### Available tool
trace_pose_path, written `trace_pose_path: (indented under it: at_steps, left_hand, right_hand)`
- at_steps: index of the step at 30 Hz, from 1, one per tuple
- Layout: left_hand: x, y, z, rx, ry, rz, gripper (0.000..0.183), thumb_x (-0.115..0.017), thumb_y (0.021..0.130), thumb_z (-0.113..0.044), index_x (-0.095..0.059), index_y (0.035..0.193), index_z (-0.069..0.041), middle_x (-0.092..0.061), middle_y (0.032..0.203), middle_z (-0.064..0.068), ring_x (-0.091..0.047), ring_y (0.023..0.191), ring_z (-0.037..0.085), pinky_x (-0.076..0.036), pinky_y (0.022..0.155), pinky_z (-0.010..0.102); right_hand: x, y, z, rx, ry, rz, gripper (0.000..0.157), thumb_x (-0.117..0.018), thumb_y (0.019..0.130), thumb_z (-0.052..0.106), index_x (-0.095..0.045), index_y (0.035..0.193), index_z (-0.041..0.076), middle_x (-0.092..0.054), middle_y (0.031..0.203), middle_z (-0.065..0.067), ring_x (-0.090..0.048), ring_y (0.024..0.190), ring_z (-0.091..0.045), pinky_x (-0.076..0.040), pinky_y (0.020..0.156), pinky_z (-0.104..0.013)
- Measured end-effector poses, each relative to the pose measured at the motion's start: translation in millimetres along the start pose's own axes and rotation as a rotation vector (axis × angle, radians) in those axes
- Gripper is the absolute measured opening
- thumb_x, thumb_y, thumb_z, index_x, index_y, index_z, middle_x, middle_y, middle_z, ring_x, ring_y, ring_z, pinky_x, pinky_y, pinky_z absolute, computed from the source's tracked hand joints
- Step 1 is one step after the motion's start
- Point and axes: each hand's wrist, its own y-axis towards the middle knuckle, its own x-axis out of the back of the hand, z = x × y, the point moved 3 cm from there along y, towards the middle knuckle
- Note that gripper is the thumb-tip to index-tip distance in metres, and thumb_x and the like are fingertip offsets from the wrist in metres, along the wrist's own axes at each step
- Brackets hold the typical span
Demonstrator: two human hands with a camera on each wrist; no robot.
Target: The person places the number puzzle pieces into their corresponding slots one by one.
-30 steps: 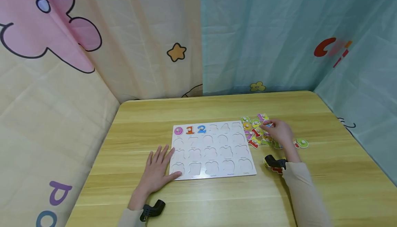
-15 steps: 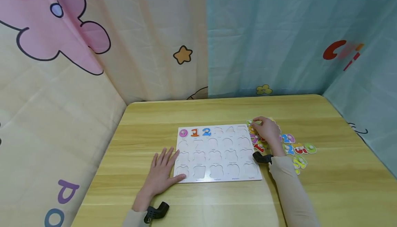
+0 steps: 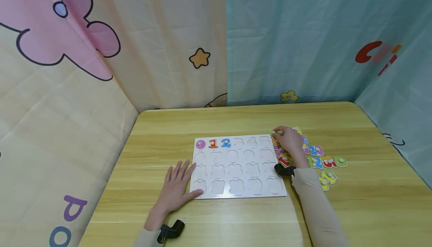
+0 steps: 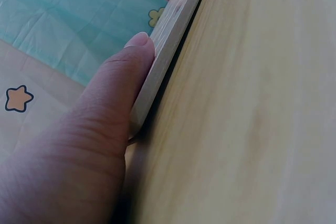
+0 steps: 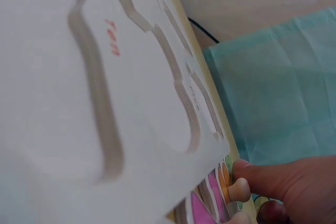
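Observation:
A white number puzzle board (image 3: pixel 224 163) lies on the table, with a purple 0 (image 3: pixel 200 144), an orange 1 (image 3: pixel 213 144) and a blue 2 (image 3: pixel 225 143) in its top row. My left hand (image 3: pixel 175 190) rests spread on the board's left edge, its thumb (image 4: pixel 118 77) lying over the near corner. At the board's upper right corner, my right hand (image 3: pixel 290 139) pinches at a green number piece (image 5: pixel 229 162), mostly hidden by the fingers. Beside that thumb (image 5: pixel 262 177) stands the wooden knob (image 5: pixel 240 190) of an orange piece.
Loose number pieces, several of them under or around the right hand, spread right of the board, among them a red one (image 3: pixel 283 160), a blue and purple one (image 3: pixel 316 150) and a green and yellow one (image 3: pixel 328 177). Curtains (image 3: pixel 290 41) stand behind the wooden table (image 3: pixel 229 224).
My right hand has moved left across the loose pieces to those at the board's corner and stayed there. The left hand keeps its place on the board. The head view has shifted slightly.

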Motion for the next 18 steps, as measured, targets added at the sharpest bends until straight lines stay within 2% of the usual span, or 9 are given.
trace_pose_path:
  at_steps: [10,15,18]
  left_hand:
    - [0.1,-0.3,0.8,-0.006,0.004,-0.013,0.090,-0.050,0.083,-0.070,-0.024,0.152,-0.018,-0.018,0.156,0.010,-0.008,0.142,0.033,0.001,0.111,0.054]
    - [-0.3,-0.6,0.1,-0.007,0.003,-0.012,0.090,-0.050,0.083,-0.070,-0.024,0.152,-0.019,-0.018,0.156,0.010,-0.008,0.142,0.033,0.001,0.111,0.055]
    - [-0.7,-0.2,0.8,-0.005,0.007,-0.008,0.090,-0.049,0.083,-0.071,-0.023,0.152,-0.019,-0.017,0.156,0.010,-0.007,0.142,0.033,0.001,0.111,0.054]
  right_hand:
    - [1.6,-0.3,-1.7,-0.001,0.007,-0.120,0.027,-0.060,0.094,0.031,-0.064,0.108,0.008,-0.056,0.067,-0.004,-0.052,0.062,-0.025,-0.036,0.064,-0.046]
    - [4.7,-1.8,-0.2,0.009,0.024,-0.174,0.029,-0.058,0.095,0.032,-0.061,0.107,0.005,-0.053,0.065,-0.005,-0.049,0.058,-0.024,-0.036,0.057,-0.040]
    - [7.3,-3.1,3.5,0.019,0.051,-0.178,0.032,-0.059,0.094,0.034,-0.060,0.105,0.004,-0.053,0.065,-0.005,-0.048,0.055,-0.023,-0.036,0.054,-0.037]
